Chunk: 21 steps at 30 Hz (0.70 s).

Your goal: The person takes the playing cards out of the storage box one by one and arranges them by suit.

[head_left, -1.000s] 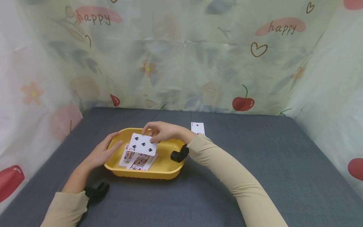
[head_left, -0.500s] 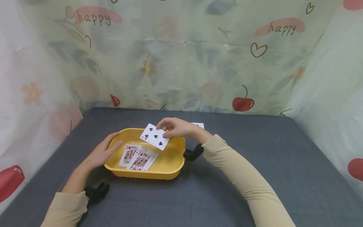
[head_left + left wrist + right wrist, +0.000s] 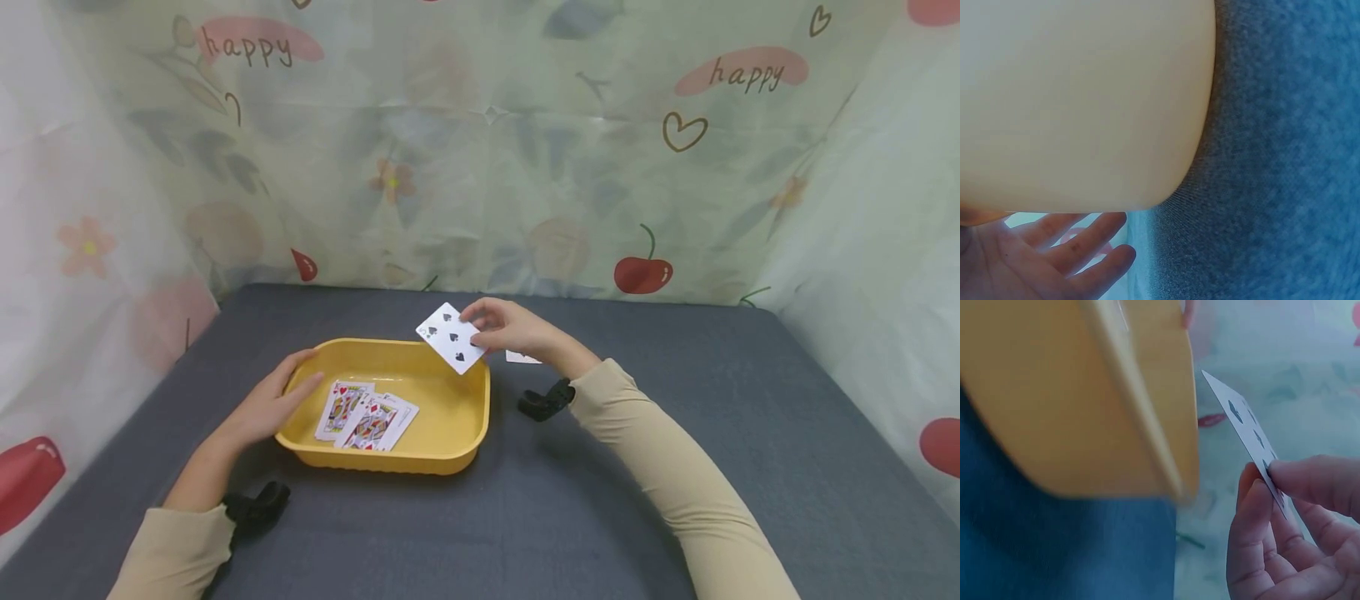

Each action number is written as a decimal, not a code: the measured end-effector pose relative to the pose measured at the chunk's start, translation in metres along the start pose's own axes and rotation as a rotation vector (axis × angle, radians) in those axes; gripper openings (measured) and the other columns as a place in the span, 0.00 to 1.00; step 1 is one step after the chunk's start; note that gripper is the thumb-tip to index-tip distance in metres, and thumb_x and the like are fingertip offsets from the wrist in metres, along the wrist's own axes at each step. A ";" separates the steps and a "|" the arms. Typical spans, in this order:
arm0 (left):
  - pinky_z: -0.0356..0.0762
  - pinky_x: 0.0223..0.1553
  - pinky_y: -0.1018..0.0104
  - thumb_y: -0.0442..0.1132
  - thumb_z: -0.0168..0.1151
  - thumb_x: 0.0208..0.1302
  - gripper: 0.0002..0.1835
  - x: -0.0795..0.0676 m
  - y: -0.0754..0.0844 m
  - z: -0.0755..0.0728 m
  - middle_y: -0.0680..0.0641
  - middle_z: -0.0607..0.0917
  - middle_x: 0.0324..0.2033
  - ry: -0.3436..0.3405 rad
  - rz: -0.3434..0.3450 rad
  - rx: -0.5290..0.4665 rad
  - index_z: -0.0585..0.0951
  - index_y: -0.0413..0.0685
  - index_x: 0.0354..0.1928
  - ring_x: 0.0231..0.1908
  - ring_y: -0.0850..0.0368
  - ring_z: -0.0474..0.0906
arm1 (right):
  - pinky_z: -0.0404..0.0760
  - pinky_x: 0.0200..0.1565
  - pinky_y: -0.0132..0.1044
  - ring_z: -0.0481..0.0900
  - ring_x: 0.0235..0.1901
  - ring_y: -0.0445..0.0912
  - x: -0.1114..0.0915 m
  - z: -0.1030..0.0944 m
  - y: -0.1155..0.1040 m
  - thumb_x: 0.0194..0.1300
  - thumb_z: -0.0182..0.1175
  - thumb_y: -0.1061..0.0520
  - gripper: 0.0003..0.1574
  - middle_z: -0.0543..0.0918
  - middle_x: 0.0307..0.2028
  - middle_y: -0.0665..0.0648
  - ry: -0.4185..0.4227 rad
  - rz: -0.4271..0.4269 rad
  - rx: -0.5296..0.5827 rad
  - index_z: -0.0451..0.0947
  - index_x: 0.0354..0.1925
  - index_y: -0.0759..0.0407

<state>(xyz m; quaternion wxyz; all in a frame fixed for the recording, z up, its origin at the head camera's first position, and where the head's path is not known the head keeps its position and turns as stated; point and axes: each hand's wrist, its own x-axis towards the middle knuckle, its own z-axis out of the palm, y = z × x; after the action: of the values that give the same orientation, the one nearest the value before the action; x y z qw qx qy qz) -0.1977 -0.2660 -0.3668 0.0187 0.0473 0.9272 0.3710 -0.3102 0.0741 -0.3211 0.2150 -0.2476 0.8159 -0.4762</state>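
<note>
A five of spades playing card [image 3: 450, 335] is pinched between the thumb and fingers of my right hand [image 3: 510, 327], tilted above the far right corner of a yellow tray [image 3: 420, 463]. In the right wrist view the card [image 3: 1254, 434] shows nearly edge-on. My left hand [image 3: 270, 400] holds the tray's left rim, thumb over the inner side and fingers outside. The left wrist view shows those fingers [image 3: 1088, 247] fairly straight beyond the tray wall [image 3: 1085, 112]. Several face cards [image 3: 371, 419] lie overlapping inside the tray, with a king of hearts [image 3: 345, 408] at their left.
Another playing card [image 3: 521, 358] lies on the dark table cloth [image 3: 637, 375] behind my right wrist, mostly hidden. A patterned curtain [image 3: 480, 167] closes off the back and sides of the table. Black wrist cameras [image 3: 546, 402] stick out below both wrists.
My right hand has carried the five of spades from above the cards in the tray to the right and away from me. The left hand and the tray have stayed put.
</note>
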 end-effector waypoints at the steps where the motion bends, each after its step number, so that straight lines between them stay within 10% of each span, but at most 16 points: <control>1: 0.54 0.62 0.37 0.54 0.44 0.71 0.34 0.000 0.000 0.000 0.30 0.57 0.67 0.000 0.000 -0.001 0.53 0.40 0.70 0.65 0.34 0.55 | 0.79 0.44 0.44 0.77 0.39 0.45 -0.001 -0.003 0.003 0.63 0.57 0.63 0.22 0.78 0.45 0.61 0.019 0.006 -0.002 0.69 0.56 0.58; 21: 0.55 0.62 0.38 0.54 0.44 0.71 0.34 0.000 0.000 0.000 0.31 0.56 0.68 -0.004 0.008 -0.011 0.53 0.40 0.70 0.66 0.36 0.55 | 0.78 0.50 0.45 0.76 0.38 0.43 -0.028 -0.058 0.077 0.64 0.52 0.66 0.29 0.73 0.51 0.69 0.410 0.182 0.092 0.59 0.62 0.69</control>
<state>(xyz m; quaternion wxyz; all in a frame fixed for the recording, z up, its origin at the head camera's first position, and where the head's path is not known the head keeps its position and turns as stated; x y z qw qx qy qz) -0.1975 -0.2661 -0.3669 0.0191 0.0516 0.9250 0.3759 -0.3372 0.1623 -0.3594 0.0977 -0.0608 0.8391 -0.5317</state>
